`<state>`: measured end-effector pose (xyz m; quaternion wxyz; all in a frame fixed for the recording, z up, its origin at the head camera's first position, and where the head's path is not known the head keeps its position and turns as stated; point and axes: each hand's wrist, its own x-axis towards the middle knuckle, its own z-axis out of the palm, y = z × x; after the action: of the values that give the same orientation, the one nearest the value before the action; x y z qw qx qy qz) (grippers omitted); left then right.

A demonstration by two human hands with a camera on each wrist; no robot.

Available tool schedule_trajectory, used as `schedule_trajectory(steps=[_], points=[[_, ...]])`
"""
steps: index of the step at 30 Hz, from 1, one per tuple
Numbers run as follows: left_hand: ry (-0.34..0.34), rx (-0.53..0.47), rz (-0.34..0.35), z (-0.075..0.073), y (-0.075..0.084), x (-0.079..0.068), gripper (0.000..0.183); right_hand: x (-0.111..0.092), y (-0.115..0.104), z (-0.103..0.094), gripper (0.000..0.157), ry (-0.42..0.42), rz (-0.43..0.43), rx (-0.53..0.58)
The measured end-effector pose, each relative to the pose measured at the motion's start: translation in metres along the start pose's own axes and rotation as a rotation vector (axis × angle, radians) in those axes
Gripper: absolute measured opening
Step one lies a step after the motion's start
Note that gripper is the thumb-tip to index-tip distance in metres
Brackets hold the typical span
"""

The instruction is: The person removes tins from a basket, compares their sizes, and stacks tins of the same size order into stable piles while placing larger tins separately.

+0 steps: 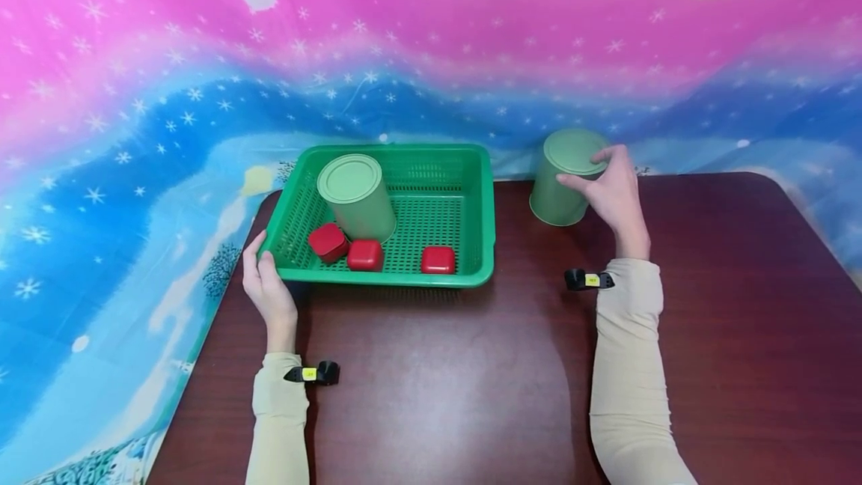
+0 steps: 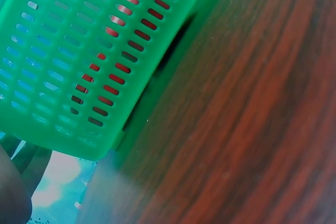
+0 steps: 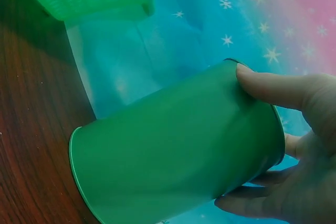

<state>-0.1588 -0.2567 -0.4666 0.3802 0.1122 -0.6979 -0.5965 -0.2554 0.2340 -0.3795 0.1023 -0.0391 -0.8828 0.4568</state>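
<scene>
One green can (image 1: 560, 193), near the back edge of the dark brown table (image 1: 431, 380), is gripped by the right hand (image 1: 618, 204), to the right of the green basket (image 1: 390, 277) and apart from it. Right thumb on the near side, other fingers spread round the far side and upper end, so clamped on the can near its top (right wrist view shows this best). Can roughly upright; can't tell if its base touches the table. Left hand (image 1: 271, 292) touches the basket's left side at the near corner, thumb and fingers slightly apart; can't tell if they clamp the wall, fingers partly hidden. Inside the basket: second can (image 1: 367, 212) upright, left half; tilted red block (image 1: 328, 241) beside its base, middle red block (image 1: 366, 254) just right of that, third red block (image 1: 438, 260) well apart, near the front right. Both wrists wear black devices (image 1: 589, 280) with yellow labels, over cream sleeves (image 1: 629, 365). Behind: pink-and-blue cloth (image 1: 431, 43), white snowflakes.
</scene>
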Motion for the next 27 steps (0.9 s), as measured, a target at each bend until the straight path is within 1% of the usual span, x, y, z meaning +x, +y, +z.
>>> schedule_trajectory(steps=[5, 9, 11, 16, 19, 25, 27], points=[[-0.013, 0.040, -0.019, -0.003, -0.005, 0.001, 0.042, 0.001, -0.003, -0.001, 0.086, -0.021, -0.021, -0.009], [-0.031, 0.092, -0.034, -0.005, -0.003, 0.001, 0.043, -0.001, -0.007, -0.003, 0.094, -0.042, -0.016, -0.032], [-0.035, 0.108, -0.039, -0.005, 0.000, 0.002, 0.043, -0.002, -0.010, -0.004, 0.095, -0.036, -0.019, -0.036], [-0.043, 0.104, -0.041, -0.004, 0.002, 0.005, 0.044, -0.001, -0.016, -0.003, 0.093, -0.007, -0.051, -0.034], [-0.061, 0.113, -0.039, -0.004, 0.001, 0.006, 0.044, -0.001, -0.017, -0.002, 0.091, -0.007, -0.048, -0.047], [-0.092, 0.214, -0.028, -0.010, 0.004, 0.007, 0.042, -0.005, -0.020, -0.001, 0.091, -0.026, -0.034, -0.067], [-0.098, 0.229, -0.031, -0.012, 0.005, 0.008, 0.041, -0.006, -0.023, -0.001, 0.090, -0.035, -0.037, -0.073]])
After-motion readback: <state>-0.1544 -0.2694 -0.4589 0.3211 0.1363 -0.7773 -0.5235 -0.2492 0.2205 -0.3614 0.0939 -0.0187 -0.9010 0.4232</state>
